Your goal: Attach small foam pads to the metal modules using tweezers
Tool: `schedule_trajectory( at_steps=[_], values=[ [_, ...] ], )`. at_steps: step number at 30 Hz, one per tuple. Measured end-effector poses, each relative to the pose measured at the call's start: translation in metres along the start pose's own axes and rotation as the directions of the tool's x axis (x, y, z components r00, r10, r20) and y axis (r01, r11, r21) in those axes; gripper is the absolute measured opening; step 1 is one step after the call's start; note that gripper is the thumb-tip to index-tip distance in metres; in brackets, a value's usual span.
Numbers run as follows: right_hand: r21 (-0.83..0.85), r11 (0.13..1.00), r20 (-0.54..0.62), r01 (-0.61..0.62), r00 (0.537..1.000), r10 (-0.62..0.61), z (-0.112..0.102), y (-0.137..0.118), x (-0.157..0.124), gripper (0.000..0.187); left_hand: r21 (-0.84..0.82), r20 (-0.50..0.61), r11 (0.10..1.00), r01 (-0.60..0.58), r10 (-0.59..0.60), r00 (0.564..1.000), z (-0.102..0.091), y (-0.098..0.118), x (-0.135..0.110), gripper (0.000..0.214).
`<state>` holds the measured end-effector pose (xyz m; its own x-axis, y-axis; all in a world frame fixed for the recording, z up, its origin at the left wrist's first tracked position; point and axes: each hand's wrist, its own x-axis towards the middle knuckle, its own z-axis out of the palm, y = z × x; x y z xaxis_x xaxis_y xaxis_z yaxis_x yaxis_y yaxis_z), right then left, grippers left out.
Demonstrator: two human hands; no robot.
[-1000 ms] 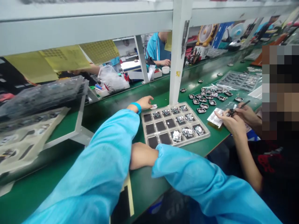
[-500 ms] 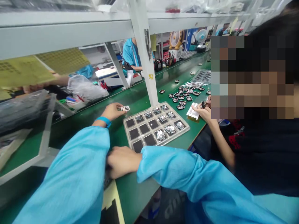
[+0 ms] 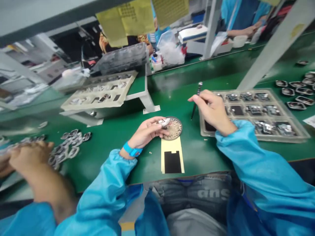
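Observation:
My left hand (image 3: 147, 131) is closed around a small white-and-silver part (image 3: 164, 122), its fingers hiding some of it. Just beneath lies a shallow round dish (image 3: 181, 128) of tiny beige pieces, partly covered by the hand. My right hand (image 3: 213, 106) grips a slim black pen-like tool (image 3: 194, 109) with a silver upper end, its thin tip pointing down over the green bench. Under that hand and wrist is the left side of a clear compartment tray (image 3: 290, 113) with small metallic parts. A yellow sheet (image 3: 182, 160) bearing a black rectangle (image 3: 172, 162) extends from the dish towards me.
A co-worker's hands (image 3: 29, 155) are at the left, near a cluster of black-rimmed parts (image 3: 65, 147). Behind them, a raised stand (image 3: 147, 98) carries another parts tray (image 3: 98, 104). A slanting white post (image 3: 268, 49) rises behind the right tray; more black-rimmed parts (image 3: 296, 105) lie beyond.
The view has swung left. My left hand has come back from beside the tray to the dish, still holding the small part. My right hand has moved rightward, now showing the black tool.

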<state>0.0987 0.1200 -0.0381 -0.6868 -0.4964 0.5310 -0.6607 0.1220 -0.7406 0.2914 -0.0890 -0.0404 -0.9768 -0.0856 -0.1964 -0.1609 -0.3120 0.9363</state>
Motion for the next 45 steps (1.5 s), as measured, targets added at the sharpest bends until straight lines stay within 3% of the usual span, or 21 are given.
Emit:
schedule_trajectory(
  at_steps=[2, 5, 7, 12, 19, 24, 27, 31, 38, 45],
  values=[
    [-0.067, 0.998, 0.136, 0.012, 0.991, -0.003, -0.001, 0.001, -0.004, 0.036, -0.005, -0.027, 1.000, -0.018, 0.018, 0.999, -0.006, -0.008, -0.006, 0.054],
    [-0.148, 0.978, 0.382, 0.144, 0.921, -0.078, 0.000, 0.007, -0.009, 0.035, -0.021, -0.028, 0.996, -0.086, 0.085, 0.996, -0.006, -0.008, -0.010, 0.061],
    [-0.148, 0.967, 0.440, 0.210, 0.889, -0.126, -0.001, 0.008, -0.010, 0.029, -0.005, -0.012, 0.997, -0.082, 0.082, 0.997, -0.001, -0.008, -0.012, 0.059],
    [-0.093, 0.989, 0.418, 0.113, 0.906, -0.064, -0.004, -0.010, -0.015, 0.018, 0.115, 0.020, 0.992, -0.056, 0.054, 0.998, 0.010, -0.020, -0.014, 0.046],
    [-0.060, 0.982, 0.561, 0.178, 0.820, -0.114, 0.003, -0.015, -0.023, 0.014, 0.253, 0.029, 0.964, -0.084, 0.079, 0.996, 0.013, -0.036, -0.010, 0.041],
    [0.004, 0.998, 0.496, 0.064, 0.867, -0.058, -0.007, -0.024, -0.033, 0.010, 0.181, -0.106, 0.983, -0.018, 0.038, 0.994, 0.027, -0.041, -0.008, 0.030],
    [0.064, 0.997, 0.566, 0.033, 0.822, -0.064, -0.002, -0.029, -0.045, 0.012, 0.198, -0.124, 0.980, -0.006, 0.031, 0.992, 0.030, -0.042, -0.007, 0.017],
    [0.103, 0.992, 0.645, 0.073, 0.754, -0.123, 0.010, -0.029, -0.055, 0.013, 0.197, -0.084, 0.980, 0.027, -0.011, 0.996, 0.028, -0.042, -0.009, 0.018],
    [0.115, 0.990, 0.616, 0.086, 0.776, -0.139, 0.013, -0.030, -0.055, 0.011, 0.256, -0.015, 0.966, 0.029, -0.026, 1.000, 0.024, -0.043, -0.009, 0.022],
    [0.133, 0.988, 0.634, 0.080, 0.759, -0.146, 0.015, -0.030, -0.055, 0.013, 0.269, -0.004, 0.963, 0.004, -0.003, 1.000, 0.023, -0.044, -0.009, 0.021]
  ],
)
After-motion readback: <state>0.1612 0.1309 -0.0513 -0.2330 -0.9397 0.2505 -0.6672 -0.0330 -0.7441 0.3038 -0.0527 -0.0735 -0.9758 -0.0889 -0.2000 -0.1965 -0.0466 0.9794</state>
